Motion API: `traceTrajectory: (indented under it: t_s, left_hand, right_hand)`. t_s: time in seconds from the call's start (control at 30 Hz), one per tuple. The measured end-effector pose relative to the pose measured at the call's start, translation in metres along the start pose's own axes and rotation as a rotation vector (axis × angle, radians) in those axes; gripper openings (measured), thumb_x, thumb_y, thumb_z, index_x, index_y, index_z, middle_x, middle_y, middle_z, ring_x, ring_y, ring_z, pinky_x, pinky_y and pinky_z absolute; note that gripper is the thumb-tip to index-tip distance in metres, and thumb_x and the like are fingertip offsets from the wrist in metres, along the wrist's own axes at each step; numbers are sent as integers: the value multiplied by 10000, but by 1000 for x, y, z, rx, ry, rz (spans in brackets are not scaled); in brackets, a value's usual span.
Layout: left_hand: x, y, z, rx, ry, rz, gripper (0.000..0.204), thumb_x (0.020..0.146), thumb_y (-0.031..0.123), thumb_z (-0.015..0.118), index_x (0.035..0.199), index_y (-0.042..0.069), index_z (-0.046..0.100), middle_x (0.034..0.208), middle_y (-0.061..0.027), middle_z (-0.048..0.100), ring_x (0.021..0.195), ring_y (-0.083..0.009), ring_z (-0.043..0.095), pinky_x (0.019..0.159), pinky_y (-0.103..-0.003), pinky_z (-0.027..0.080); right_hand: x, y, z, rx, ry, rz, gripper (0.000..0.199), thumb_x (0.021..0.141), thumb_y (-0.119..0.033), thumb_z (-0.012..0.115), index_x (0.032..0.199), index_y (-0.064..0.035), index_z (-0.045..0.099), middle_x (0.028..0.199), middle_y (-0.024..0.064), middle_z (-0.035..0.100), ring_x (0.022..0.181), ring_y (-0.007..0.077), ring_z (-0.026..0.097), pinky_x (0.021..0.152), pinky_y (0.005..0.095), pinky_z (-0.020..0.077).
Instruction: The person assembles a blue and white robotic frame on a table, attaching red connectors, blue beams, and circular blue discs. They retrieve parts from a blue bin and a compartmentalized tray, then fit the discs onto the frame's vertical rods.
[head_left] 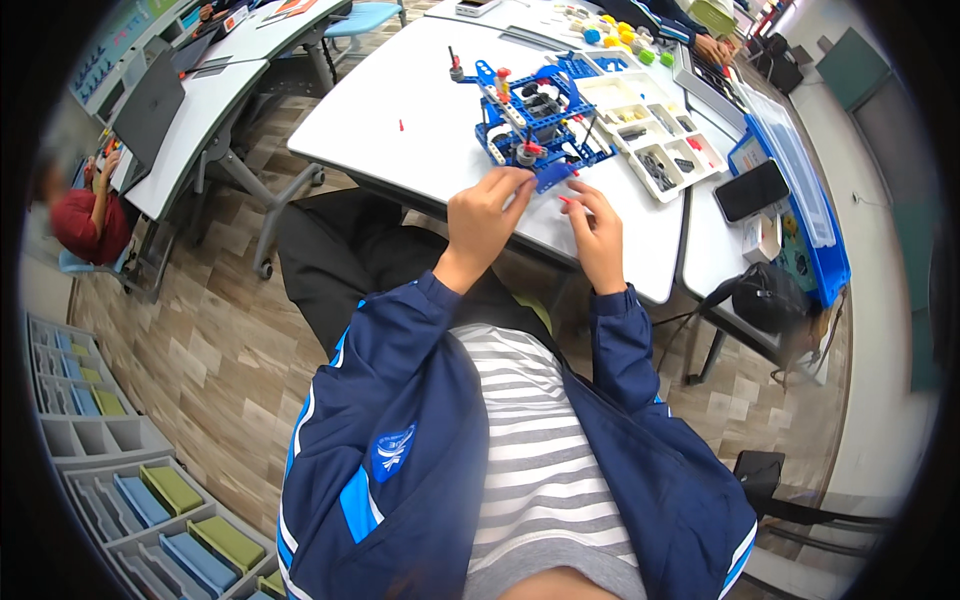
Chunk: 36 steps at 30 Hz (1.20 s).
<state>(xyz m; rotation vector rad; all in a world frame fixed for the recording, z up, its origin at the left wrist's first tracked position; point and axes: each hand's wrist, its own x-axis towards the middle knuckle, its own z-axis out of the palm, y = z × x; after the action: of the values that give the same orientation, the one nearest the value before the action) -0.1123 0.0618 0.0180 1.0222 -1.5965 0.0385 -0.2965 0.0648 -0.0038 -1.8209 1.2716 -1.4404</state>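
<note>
A blue building-brick model (540, 115) of beams, grey wheels and red pins stands near the front edge of the white table (370, 90). At its near side is a blue curved panel (553, 178). My left hand (485, 218) is closed with its fingertips at the panel's left edge, seemingly pinching it; the fingers partly hide the contact. To the right, my right hand (599, 238) pinches a small red connector pin (565, 200) between thumb and finger, just below the panel. Another red pin (401, 125) lies on the table to the left.
A white compartment tray (655, 195) of small parts sits right of the model. Farther right are a black phone (752, 190) and a blue bin (835, 280). Yellow and green pieces (625, 38) lie at the back, near another person's hand (712, 50). A person in red sits far left.
</note>
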Motion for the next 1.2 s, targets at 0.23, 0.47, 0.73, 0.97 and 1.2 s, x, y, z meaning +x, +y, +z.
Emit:
traceTrajectory:
  t_s: [0.23,0.47,0.73,0.97,1.2]
  left_hand:
    - [5,-4,2,26,-63,-8,151,866,193,746,954,71,738,865,-94,724,696,-298,695,577,-350,532]
    - [2,-3,7,39,-195,-85,150,863,175,737,944,49,732,869,-110,718,703,-324,687,601,-382,531]
    - [4,1,4,8,-226,-145,138,866,164,731,909,33,729,858,-117,713,713,-336,678,618,-396,517]
    - [2,1,6,-28,-204,-177,135,857,143,741,913,21,727,820,-103,703,520,-237,580,533,-353,458]
    - [1,2,7,-43,-200,-171,114,848,108,745,913,17,722,796,-97,690,497,-200,554,514,-337,437]
  right_hand:
    - [2,-1,26,95,-85,21,202,962,-120,579,989,50,685,1067,141,701,861,202,671,784,304,520]
    - [2,-6,23,-1,-78,-57,171,946,-75,582,950,75,665,1002,126,700,797,170,676,744,279,534]
    - [2,1,31,-60,137,-61,142,933,-76,629,951,55,679,889,116,687,754,173,671,690,281,533]
    - [1,-3,30,-78,132,-95,143,913,-85,658,914,50,704,858,119,695,706,186,667,662,286,529]
    - [-1,-5,32,-91,134,-121,150,901,-93,668,905,53,702,852,133,694,692,218,671,658,299,530]
